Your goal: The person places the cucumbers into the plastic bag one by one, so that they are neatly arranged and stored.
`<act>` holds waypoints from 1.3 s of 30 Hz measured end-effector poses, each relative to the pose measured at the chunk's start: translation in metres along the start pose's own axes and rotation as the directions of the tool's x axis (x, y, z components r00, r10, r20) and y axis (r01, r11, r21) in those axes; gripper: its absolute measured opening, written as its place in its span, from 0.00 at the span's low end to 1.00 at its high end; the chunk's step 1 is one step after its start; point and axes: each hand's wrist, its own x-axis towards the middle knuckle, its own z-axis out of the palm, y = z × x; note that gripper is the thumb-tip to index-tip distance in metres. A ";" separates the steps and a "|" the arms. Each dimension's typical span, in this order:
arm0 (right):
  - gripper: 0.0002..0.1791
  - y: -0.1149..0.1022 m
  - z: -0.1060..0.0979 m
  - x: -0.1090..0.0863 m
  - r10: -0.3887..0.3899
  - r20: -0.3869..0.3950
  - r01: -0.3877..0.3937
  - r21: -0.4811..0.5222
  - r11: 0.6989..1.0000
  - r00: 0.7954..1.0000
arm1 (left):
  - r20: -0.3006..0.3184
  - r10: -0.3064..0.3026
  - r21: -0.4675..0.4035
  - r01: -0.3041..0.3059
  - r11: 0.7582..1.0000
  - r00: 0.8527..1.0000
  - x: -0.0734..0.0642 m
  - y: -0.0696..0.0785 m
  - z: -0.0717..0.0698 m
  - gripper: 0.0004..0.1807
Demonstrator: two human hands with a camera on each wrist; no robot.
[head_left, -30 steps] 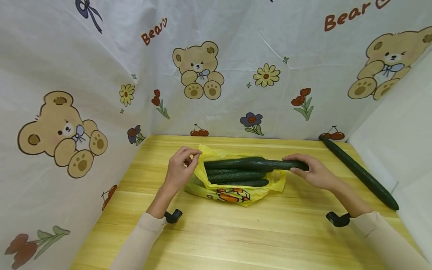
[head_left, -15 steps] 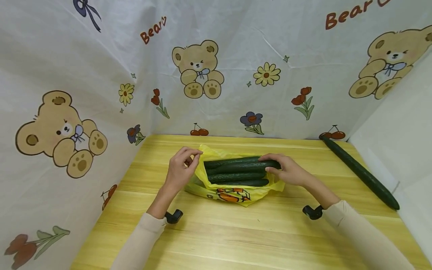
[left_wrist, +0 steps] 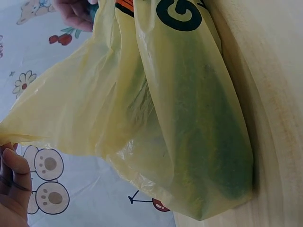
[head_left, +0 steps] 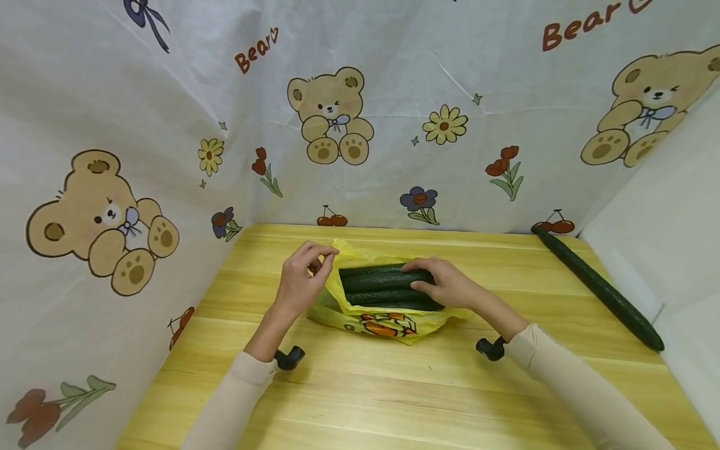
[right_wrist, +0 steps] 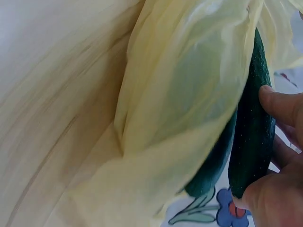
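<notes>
A yellow plastic bag (head_left: 433, 322) with a printed front lies on the table, its mouth spread upward. Several dark green cucumbers sit side by side inside. At the bag's left, my left hand (head_left: 304, 278) pinches the edge of its mouth between thumb and fingertips; the left wrist view shows the plastic (left_wrist: 71, 113) stretched up to those fingers. My right hand (head_left: 447, 284) grips the right end of the top cucumber (head_left: 382, 278), which lies along the others in the bag. In the right wrist view, thumb and fingers wrap that cucumber (right_wrist: 253, 137), beside another partly covered by plastic.
One more long cucumber (head_left: 599, 287) lies slantwise at the table's right, close to the white side panel (head_left: 669, 225). A bear-print cloth (head_left: 388, 187) hangs behind and to the left. Bare wood tabletop (head_left: 394, 400) stretches in front of the bag.
My right hand has moved left with the cucumber, sliding it from sticking out over the bag's right edge to lying inside. My left hand stays at the bag's mouth.
</notes>
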 end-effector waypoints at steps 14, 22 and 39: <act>0.18 -0.019 0.016 0.027 -0.074 -0.010 0.074 -0.011 0.997 0.997 | -0.001 0.002 0.000 -0.002 1.000 1.000 -0.001 0.000 0.002 0.08; 0.16 -0.011 0.002 0.016 -0.035 -0.055 0.036 0.020 0.999 0.998 | 0.005 -0.011 0.005 0.011 1.000 1.000 -0.002 0.000 0.001 0.08; 0.15 0.035 -0.046 -0.055 0.159 -0.155 -0.163 -0.013 0.987 0.975 | 0.002 -0.007 0.004 0.007 1.000 1.000 -0.003 0.001 0.002 0.08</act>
